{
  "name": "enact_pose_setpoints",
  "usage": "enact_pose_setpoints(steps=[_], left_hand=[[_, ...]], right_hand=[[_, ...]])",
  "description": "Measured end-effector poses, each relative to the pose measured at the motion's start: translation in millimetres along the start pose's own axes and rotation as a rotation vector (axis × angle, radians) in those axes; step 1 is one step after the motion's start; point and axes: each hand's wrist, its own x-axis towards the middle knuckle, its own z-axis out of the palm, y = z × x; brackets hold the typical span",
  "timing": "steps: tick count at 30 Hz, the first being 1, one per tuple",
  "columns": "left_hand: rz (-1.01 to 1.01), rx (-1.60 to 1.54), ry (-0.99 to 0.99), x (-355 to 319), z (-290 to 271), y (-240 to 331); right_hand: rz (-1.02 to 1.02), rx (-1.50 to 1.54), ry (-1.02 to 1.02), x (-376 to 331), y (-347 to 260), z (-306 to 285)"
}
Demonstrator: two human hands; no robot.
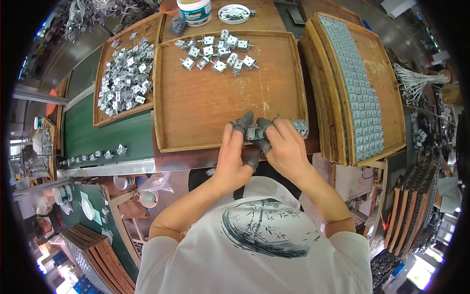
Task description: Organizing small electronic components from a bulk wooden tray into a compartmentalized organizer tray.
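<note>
Both hands work over the near edge of a shallow wooden tray (205, 108), with dark grey covers on several fingertips. Between them is a small silvery metal box-shaped part (252, 133). My left hand (231, 158) closes on it from the left, thumb and fingers bent round. My right hand (288, 156) grips its right side with fingers and thumb. The fingers hide much of the part. Just right of my right hand, a short row of similar metal parts (300, 127) sits in the tray's near right corner. Loose parts (219, 53) with thin shafts lie scattered at the tray's far side.
Left stands another wooden tray (97, 93) heaped with parts. A green belt (78, 130) carries several parts in a line. Stacked trays (325, 98) rise at the right, the top one holding neat rows of parts (360, 98). A white bucket (195, 13) and round lid (234, 14) stand behind.
</note>
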Motion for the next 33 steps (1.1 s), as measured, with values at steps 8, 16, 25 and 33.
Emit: enact_pose_setpoints(steps=[8, 16, 25, 33], left_hand=[[0.203, 0.088, -0.012, 9, -4, -12], [0.37, 0.156, -0.074, 15, 1, -12], [-0.107, 0.291, -0.006, 21, -42, -62], [-0.317, 0.079, -0.252, 22, -78, -156]], right_hand=[[0.353, 0.381, -0.252, 3, 4, -19], [0.382, 0.49, -0.341, -5, 11, -20], [0.56, 0.048, 0.264, 9, 123, -128], [1.019, 0.039, 0.232, -41, 319, -192]])
